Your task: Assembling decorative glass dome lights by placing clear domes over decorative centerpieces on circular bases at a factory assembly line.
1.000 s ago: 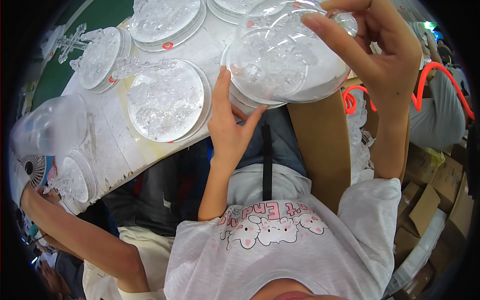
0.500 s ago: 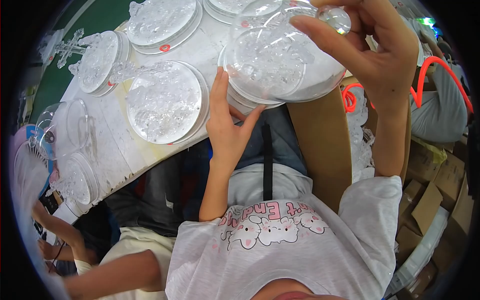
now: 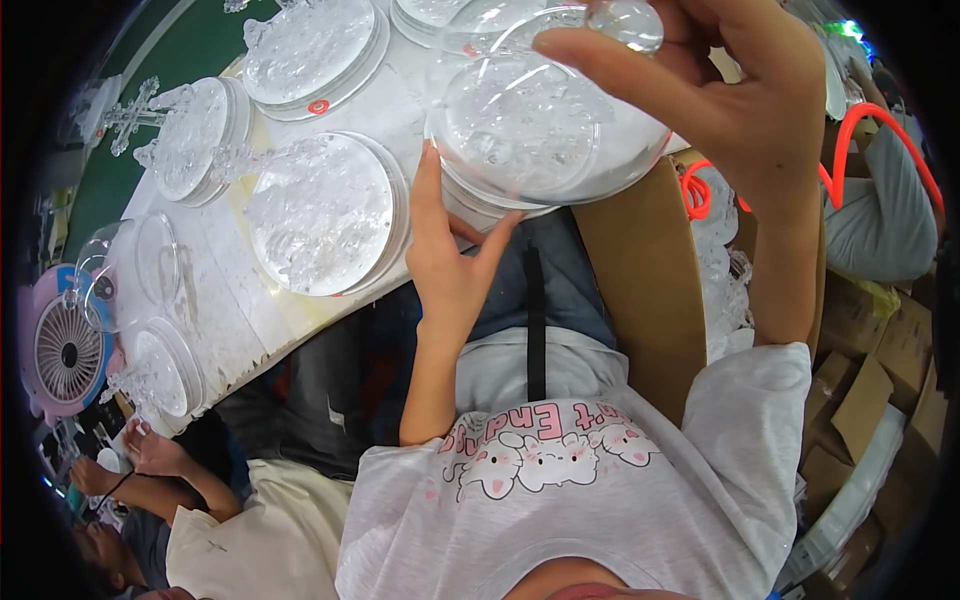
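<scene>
My right hand (image 3: 745, 110) holds the clear ball knob (image 3: 630, 25) of a large transparent dome cover (image 3: 615, 150) between thumb and fingers. Below the dome is a round base (image 3: 475, 198), its top heaped with clear, crystal-like plastic pieces (image 3: 520, 120) seen through the cover. The dome overhangs the base on the right, tilted. My left hand (image 3: 450, 270) cups the base's near left edge, its long fingers along the side and the thumb at the front. Whether the dome's rim touches the base is hard to tell.
Several similar round bases with clear pieces, one nearby (image 3: 325, 215), stand on the white table (image 3: 225, 315). Another clear dome (image 3: 130, 265) and a pink-and-blue fan (image 3: 70, 345) are at left. A cardboard box (image 3: 640, 290) and orange coiled hose (image 3: 845, 150) lie right. Another person's hand (image 3: 155, 450) is lower left.
My right hand and the dome have shifted slightly left, over the base. The other person's blurred arm at left has drawn back, uncovering the fan. My left hand has hardly moved.
</scene>
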The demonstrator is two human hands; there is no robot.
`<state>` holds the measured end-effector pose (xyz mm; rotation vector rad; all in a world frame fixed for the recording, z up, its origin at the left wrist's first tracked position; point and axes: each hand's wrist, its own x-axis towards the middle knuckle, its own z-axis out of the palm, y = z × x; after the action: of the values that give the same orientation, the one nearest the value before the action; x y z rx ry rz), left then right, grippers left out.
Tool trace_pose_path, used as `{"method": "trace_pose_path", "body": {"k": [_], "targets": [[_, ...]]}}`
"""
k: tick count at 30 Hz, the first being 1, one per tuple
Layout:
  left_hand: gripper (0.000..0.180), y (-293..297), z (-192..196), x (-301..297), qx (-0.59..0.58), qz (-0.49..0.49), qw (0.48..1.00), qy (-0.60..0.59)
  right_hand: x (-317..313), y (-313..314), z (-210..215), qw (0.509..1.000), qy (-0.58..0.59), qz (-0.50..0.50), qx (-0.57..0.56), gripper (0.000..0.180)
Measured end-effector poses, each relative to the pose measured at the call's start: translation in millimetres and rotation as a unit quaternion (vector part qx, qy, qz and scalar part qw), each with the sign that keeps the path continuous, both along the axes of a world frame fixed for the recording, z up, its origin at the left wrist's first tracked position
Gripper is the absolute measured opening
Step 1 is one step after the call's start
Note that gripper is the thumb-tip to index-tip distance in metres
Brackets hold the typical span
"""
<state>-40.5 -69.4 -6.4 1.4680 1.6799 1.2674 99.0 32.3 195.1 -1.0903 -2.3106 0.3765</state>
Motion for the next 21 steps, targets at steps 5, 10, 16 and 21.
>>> {"method": "trace_pose_path", "body": {"k": [5,10,16,21], "targets": [[0.088,-2.3,-1.2,-2.2,0.008,0.009,1.0,-0.002,2.3,5.1,-8.6,1.0,0.016,0.019,0.005,0.024],[0.087,3.7,3.8,-1.5,0.026,-0.011,1.0,-0.005,5.1,-1.1,-3.7,0.999,0.007,-0.036,-0.01,0.024],[0.089,5.4,9.3,0.0,-0.002,-0.017,0.996,-0.091,14.5,7.9,-15.9,0.999,0.017,-0.01,0.043,0.029],[0.088,5.9,13.1,1.6,-0.021,-0.018,0.999,-0.046,16.6,16.8,-33.4,0.973,0.18,0.082,0.123,0.025]]}}
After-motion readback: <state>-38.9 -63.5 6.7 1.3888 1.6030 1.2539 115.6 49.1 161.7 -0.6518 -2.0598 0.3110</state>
